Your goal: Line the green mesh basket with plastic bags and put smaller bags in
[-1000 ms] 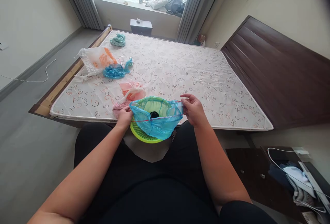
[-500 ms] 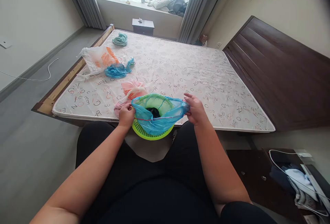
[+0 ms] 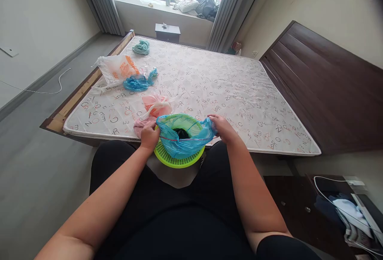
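A thin blue plastic bag (image 3: 182,148) with a red drawstring lines a green slotted basket (image 3: 176,163) between my knees, its edge folded over the near rim. Something black (image 3: 181,133) shows down inside. My left hand (image 3: 149,135) pinches the bag's edge at the left rim. On the right, my right hand (image 3: 222,127) grips the bag's other side, pulled out past the basket. Just behind the basket, on the mattress, lie a pink and white plastic bag (image 3: 156,105) and a pink cloth (image 3: 140,127).
The mattress (image 3: 209,80) fills the middle. On its left lie a white and orange plastic bag (image 3: 119,68), a crumpled blue bag (image 3: 137,82) and a coiled teal cloth (image 3: 141,47). A dark headboard (image 3: 323,84) and a cluttered nightstand (image 3: 287,196) stand at right.
My right hand has moved slightly left and down, so the blue bag's right side is less stretched. The left hand keeps its hold on the bag's edge.
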The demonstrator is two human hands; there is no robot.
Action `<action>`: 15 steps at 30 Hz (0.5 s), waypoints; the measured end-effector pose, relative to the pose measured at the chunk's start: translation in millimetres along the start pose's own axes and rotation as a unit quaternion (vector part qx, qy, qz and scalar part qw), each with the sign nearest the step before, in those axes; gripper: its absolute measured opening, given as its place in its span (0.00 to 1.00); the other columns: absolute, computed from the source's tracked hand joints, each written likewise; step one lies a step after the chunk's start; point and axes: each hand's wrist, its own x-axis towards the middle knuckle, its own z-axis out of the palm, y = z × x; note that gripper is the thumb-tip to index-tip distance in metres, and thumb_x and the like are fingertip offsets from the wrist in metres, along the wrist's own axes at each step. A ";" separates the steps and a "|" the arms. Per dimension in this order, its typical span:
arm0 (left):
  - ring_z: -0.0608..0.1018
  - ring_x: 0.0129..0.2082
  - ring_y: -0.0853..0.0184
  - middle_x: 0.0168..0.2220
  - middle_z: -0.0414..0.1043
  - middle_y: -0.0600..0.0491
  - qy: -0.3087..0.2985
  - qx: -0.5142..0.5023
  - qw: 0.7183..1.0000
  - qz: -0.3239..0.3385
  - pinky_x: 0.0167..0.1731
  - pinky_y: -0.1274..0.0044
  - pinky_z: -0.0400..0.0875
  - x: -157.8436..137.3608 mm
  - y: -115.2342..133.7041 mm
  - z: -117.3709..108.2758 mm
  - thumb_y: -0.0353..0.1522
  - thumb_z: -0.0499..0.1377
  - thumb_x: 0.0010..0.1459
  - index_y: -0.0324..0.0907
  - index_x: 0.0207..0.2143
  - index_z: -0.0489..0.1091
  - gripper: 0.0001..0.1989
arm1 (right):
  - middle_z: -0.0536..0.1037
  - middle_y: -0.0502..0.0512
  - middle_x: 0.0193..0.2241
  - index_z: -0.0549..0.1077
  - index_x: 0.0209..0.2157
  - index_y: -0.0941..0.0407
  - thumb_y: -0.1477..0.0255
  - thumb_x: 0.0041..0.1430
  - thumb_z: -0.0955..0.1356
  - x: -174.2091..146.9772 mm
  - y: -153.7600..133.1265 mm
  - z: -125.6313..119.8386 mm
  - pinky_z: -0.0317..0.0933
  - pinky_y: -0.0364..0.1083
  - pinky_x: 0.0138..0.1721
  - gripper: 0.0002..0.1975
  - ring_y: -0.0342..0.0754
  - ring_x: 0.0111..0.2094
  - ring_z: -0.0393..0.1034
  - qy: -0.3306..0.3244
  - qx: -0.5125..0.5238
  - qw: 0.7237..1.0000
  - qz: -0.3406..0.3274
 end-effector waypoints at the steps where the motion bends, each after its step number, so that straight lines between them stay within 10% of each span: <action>1: 0.69 0.31 0.64 0.27 0.67 0.52 0.002 -0.003 1.000 0.009 0.36 0.73 0.61 -0.6 0.4 0.2 0.29 0.57 0.58 0.43 0.22 0.63 0.11 | 0.70 0.48 0.24 0.74 0.51 0.55 0.60 0.58 0.68 9.2 7.8 -0.7 0.50 0.40 0.17 0.22 0.41 0.20 0.60 0.032 -0.042 0.999 0.011; 4: 0.69 0.31 0.64 0.26 0.66 0.52 0.004 -0.014 0.999 0.031 0.36 0.73 0.61 -3.0 2.3 0.4 0.28 0.58 0.57 0.43 0.22 0.62 0.11 | 0.75 0.52 0.28 0.73 0.51 0.56 0.54 0.62 0.67 34.1 28.9 1.1 0.49 0.41 0.18 0.23 0.41 0.20 0.59 0.039 -0.090 0.994 0.038; 8: 0.68 0.30 0.65 0.25 0.64 0.53 -0.010 -0.022 0.999 0.043 0.34 0.73 0.60 -5.3 5.4 -0.7 0.29 0.58 0.58 0.43 0.23 0.63 0.11 | 0.78 0.53 0.31 0.75 0.47 0.55 0.53 0.60 0.69 51.1 44.9 8.8 0.48 0.41 0.17 0.23 0.41 0.20 0.60 -0.149 -0.107 0.979 0.090; 15: 0.68 0.29 0.65 0.26 0.64 0.53 -0.029 -0.011 0.998 0.049 0.33 0.73 0.61 -6.4 8.6 -3.5 0.30 0.58 0.58 0.43 0.23 0.65 0.10 | 0.76 0.50 0.28 0.78 0.36 0.56 0.66 0.53 0.72 59.2 47.0 6.8 0.57 0.40 0.27 0.10 0.42 0.27 0.65 -0.248 -0.241 0.938 -0.009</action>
